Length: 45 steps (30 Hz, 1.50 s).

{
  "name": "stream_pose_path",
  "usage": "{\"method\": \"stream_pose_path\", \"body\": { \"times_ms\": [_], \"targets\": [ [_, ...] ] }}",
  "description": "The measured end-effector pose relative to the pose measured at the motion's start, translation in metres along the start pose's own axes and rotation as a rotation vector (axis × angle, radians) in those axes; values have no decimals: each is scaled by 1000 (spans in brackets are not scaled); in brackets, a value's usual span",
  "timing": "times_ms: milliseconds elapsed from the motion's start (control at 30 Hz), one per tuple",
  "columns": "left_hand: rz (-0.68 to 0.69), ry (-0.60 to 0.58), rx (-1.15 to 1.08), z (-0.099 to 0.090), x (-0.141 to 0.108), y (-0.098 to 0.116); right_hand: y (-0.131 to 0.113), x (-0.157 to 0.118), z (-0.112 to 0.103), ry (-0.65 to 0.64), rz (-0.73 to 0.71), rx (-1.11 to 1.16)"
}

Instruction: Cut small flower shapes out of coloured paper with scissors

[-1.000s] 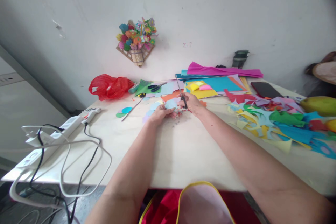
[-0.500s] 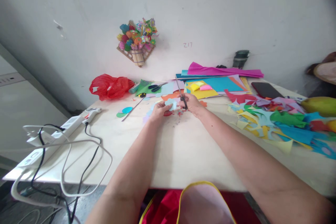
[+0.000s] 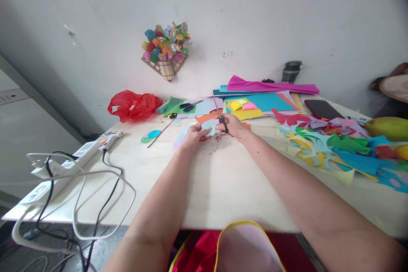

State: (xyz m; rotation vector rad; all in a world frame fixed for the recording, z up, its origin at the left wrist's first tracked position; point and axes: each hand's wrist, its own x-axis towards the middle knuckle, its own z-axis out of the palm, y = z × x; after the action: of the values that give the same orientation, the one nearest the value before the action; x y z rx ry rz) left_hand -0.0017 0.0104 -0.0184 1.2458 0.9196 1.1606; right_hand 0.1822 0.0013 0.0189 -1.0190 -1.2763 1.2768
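The left hand pinches the light blue paper, just beside the scissors, which the right hand grips; whether blades touch paper, I cannot tell well. Nearer than this paper, the desk lies bare until its front edge; colourful scraps cover its right side.

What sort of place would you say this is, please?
Probably a paper-craft workspace: coloured paper scraps lie on the table, the right hand holds scissors, and a basket of handmade-looking flowers hangs on the wall.
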Motion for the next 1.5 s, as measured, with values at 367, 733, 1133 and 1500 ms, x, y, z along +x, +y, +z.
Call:
{"method": "stream_pose_path", "body": {
  "times_ms": [367,733,1133,1500],
  "targets": [
    [-11,36,-89,-1,-2,3,4,2,2,2,11,-3],
    [29,32,-165,-6,4,-1,4,2,-17,-231,-7,-246],
    [104,97,-250,-1,1,4,15,10,-32,-393,14,-391],
    [105,110,-262,2,-1,6,6,2,-23,-361,42,-404]
  ]
}}
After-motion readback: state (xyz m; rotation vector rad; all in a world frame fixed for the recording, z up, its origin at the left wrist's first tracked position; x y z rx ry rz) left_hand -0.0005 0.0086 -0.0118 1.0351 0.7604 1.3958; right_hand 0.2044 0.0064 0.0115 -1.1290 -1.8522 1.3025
